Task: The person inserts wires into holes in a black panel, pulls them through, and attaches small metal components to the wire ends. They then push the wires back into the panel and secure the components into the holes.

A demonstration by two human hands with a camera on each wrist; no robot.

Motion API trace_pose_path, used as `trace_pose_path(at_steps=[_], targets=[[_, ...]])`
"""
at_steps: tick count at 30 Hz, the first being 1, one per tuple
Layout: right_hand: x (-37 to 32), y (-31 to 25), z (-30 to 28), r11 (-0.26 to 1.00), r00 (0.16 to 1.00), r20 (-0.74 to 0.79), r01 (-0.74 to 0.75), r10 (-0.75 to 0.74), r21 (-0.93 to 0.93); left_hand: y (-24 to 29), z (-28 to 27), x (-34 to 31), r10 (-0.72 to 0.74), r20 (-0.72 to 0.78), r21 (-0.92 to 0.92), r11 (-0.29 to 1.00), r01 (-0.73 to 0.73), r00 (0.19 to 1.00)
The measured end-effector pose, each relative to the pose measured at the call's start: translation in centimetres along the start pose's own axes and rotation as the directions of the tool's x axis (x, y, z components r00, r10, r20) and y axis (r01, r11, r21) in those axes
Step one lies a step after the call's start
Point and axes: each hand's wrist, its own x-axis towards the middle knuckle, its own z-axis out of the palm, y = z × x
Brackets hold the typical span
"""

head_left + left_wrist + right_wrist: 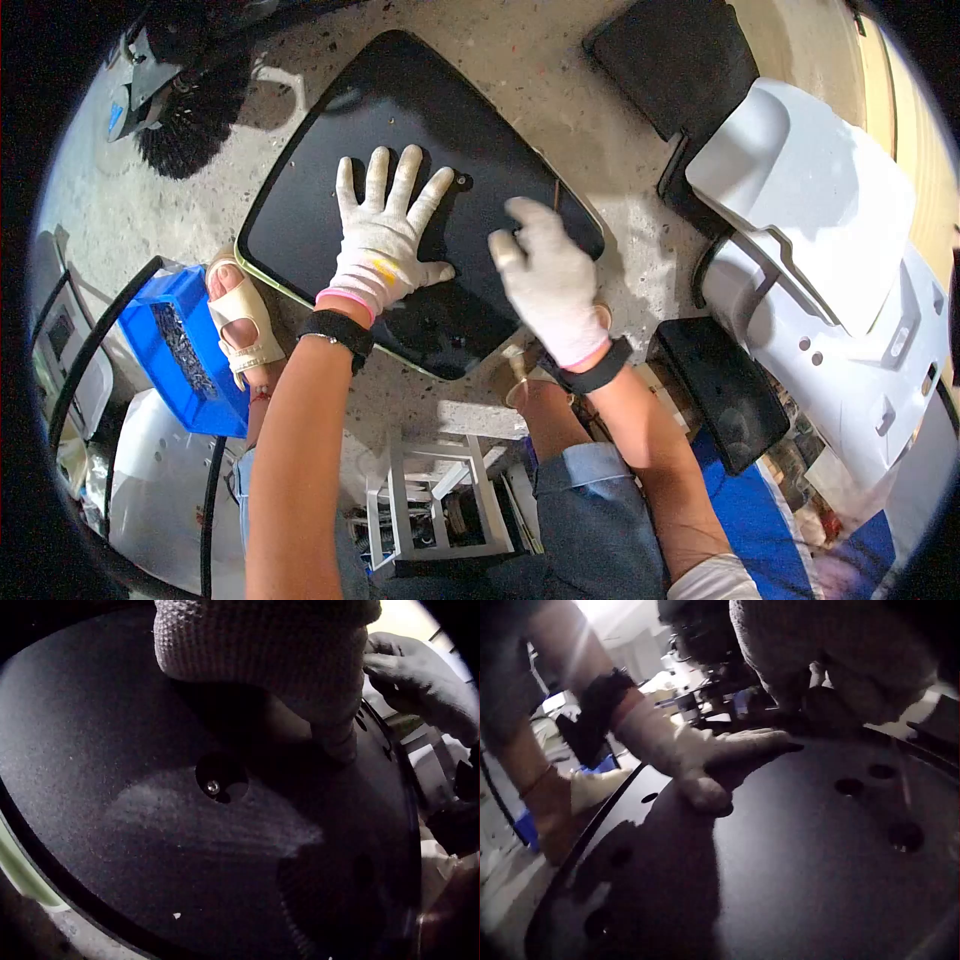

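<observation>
Head view, panel: black, rounded-corner board [325,140], lying flat before me.
Left hand: mine, white-gloved [385,235], released, fingers spread on the board.
Right hand: mine, white-gloved [545,270], blurred, over the board's right side; whether it grasps anything, I cannot tell.
Bin: blue plastic [225,405], left of the board.
Shells: pale moulded plastic [800,190], at right.

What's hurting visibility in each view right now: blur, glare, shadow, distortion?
Head: right hand blurred, left hand fairly crisp, fisheye corners black. Left wrist: dim, deep shadow over part of the black panel. Right wrist: glare upper left, shadow across the black panel.
</observation>
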Motion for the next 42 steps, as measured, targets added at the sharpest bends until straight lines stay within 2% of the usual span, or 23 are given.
trace_pose_path(at_steps=[1, 2, 3, 5, 7, 8, 11, 13, 15, 17, 19, 20, 21, 24, 26, 30, 32, 33, 35, 37, 39, 40, 42], targets=[[-0.1, 0.5, -1.0, 0.984, 0.986, 0.009, -0.169, 0.169, 0.060, 0.0, 0.0, 0.0, 0.006, -0.011, -0.013, 1.000, -0.007, 1.000], [0.3, 1.7, -1.1, 0.947, 0.961, -0.022, -0.266, 0.274, 0.178, -0.1, -0.1, 0.1, 0.011, -0.025, -0.025, 1.000, -0.012, 1.000], [2.1, 3.4, 1.0, 0.953, 0.966, -0.121, -0.196, 0.228, 0.231, -1.4, -0.3, 0.5, -0.024, -0.065, 0.044, 0.999, 0.027, 0.998], [2.7, 5.2, 1.7, 0.884, 0.949, -0.041, -0.274, 0.312, 0.380, -1.4, 0.0, 0.4, -0.020, -0.081, 0.044, 0.999, 0.024, 0.997], [2.5, 3.1, 1.0, 0.894, 0.958, 0.035, -0.277, 0.283, 0.352, -1.1, 0.1, 0.3, -0.017, -0.070, 0.034, 0.999, 0.019, 0.997], [2.3, 3.2, 1.9, 0.934, 0.980, -0.007, -0.188, 0.199, 0.303, -0.9, 0.2, 0.3, -0.016, -0.065, 0.023, 1.000, 0.017, 0.998], [1.1, 0.9, 2.1, 0.991, 0.994, 0.102, -0.048, 0.035, 0.126, -0.6, 0.7, 0.1, 0.025, -0.077, -0.011, 1.000, -0.026, 0.997], [-0.5, -0.2, 2.0, 1.000, 0.927, 0.375, -0.012, 0.017, -0.015, -0.3, 0.8, 0.1, 0.031, -0.068, -0.019, 0.999, -0.033, 0.997], [-2.0, 0.6, 2.8, 0.991, 0.891, 0.442, 0.130, -0.102, -0.032, -0.2, 0.8, 0.1, 0.028, -0.062, -0.017, 0.999, -0.030, 0.998], [-2.9, 1.2, 1.7, 0.955, 0.813, 0.578, 0.221, -0.070, -0.196, -0.2, 0.7, 0.1, 0.025, -0.048, -0.015, 1.000, -0.025, 0.999], [-4.2, 3.5, 1.2, 0.851, 0.756, 0.620, 0.454, -0.211, -0.264, -0.2, 0.6, 0.1, 0.030, -0.054, -0.017, 0.999, -0.031, 0.998], [-4.6, 4.2, 0.4, 0.827, 0.742, 0.652, 0.459, -0.154, -0.326, -0.2, 0.6, 0.1, 0.035, -0.060, -0.017, 0.999, -0.036, 0.998], [-4.5, 4.6, -0.4, 0.822, 0.758, 0.623, 0.473, -0.195, -0.318, -0.2, 0.6, 0.0, 0.035, -0.057, -0.018, 0.999, -0.036, 0.998], [-4.5, 5.0, -1.9, 0.843, 0.805, 0.585, 0.378, -0.095, -0.383, -0.1, 0.7, 0.0, 0.009, -0.065, -0.004, 1.000, -0.009, 0.998], [-4.5, 6.2, -1.5, 0.929, 0.881, 0.461, 0.251, -0.104, -0.271, -0.2, 0.7, 0.1, 0.013, -0.079, -0.004, 1.000, -0.013, 0.997], [-4.2, 8.2, -1.8, 0.832, 0.829, 0.558, 0.335, -0.037, -0.442, -0.1, 0.4, 0.0, 0.009, -0.055, 0.005, 1.000, -0.009, 0.998], [-3.7, 8.8, -2.1, 0.948, 0.825, 0.553, 0.070, 0.119, -0.309, 0.0, 0.4, 0.1, 0.002, -0.038, 0.008, 1.000, -0.001, 0.999], [-3.8, 9.4, -1.6, 0.948, 0.824, 0.554, 0.072, 0.119, -0.311, -0.1, 0.5, 0.1, 0.000, -0.037, 0.005, 1.000, 0.000, 0.999], [-4.3, 10.7, -0.6, 0.938, 0.731, 0.664, 0.103, 0.155, -0.332, -0.2, 0.7, 0.0, 0.016, -0.077, -0.006, 1.000, -0.017, 0.997], [-4.1, 9.7, -0.9, 0.947, 0.732, 0.667, 0.097, 0.140, -0.306, 0.1, 0.4, 0.0, 0.009, -0.063, 0.002, 1.000, -0.009, 0.998], [-3.8, 8.9, -1.0, 0.949, 0.751, 0.655, 0.143, 0.082, -0.282, -0.1, 0.4, 0.0, -0.001, -0.041, 0.014, 1.000, 0.002, 0.999], [-3.6, 7.8, -1.5, 0.917, 0.817, 0.559, 0.106, 0.141, -0.385, -0.2, 0.5, 0.0, 0.003, -0.052, 0.009, 1.000, -0.002, 0.999], [-3.5, 8.9, -2.1, 0.885, 0.853, 0.505, 0.126, 0.133, -0.447, 0.0, 0.6, 0.0, 0.011, -0.064, -0.002, 1.000, -0.012, 0.998]])
